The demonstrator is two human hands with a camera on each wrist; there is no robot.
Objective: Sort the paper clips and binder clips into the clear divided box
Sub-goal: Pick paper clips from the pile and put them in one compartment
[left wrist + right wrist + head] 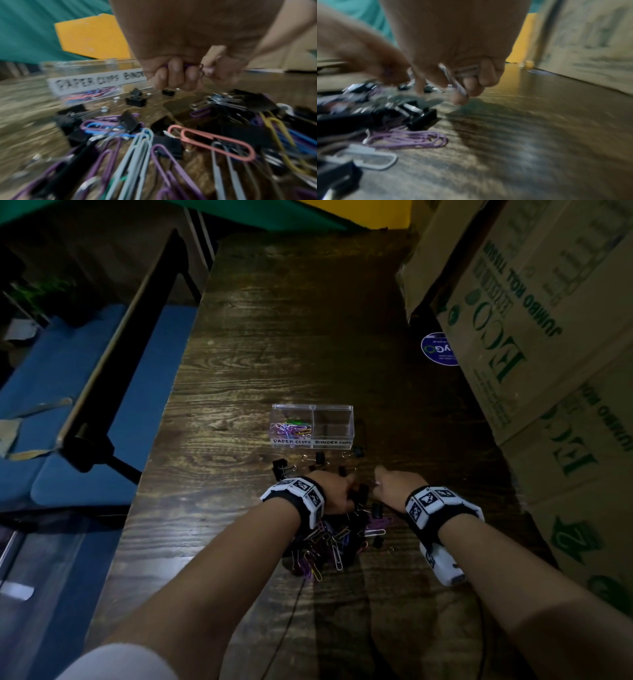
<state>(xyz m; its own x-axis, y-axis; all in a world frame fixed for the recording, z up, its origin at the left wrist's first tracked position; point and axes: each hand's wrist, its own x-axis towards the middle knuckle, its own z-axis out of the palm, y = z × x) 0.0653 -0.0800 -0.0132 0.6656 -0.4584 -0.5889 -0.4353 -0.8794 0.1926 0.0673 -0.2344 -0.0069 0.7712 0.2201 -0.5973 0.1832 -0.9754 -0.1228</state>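
The clear divided box (312,424) stands mid-table, labelled PAPER CLIPS and BINDER CLIPS. Coloured paper clips (291,428) lie in its left compartment; its right compartment (334,422) looks bare. A mixed pile of clips (329,539) lies under my wrists, and black binder clips (319,457) are scattered in front of the box. My left hand (346,494) hovers over the pile, fingers (175,75) curled round purple paper clips. Beside it, my right hand (378,481) has its fingers (486,75) curled round pale paper clips (467,70), one sticking out.
Stacked cardboard boxes (548,337) wall off the table's right side, with a round blue sticker (440,349) at their foot. The table's left edge (164,419) drops to a blue seat (85,440). A thin dark cable (294,611) trails toward me.
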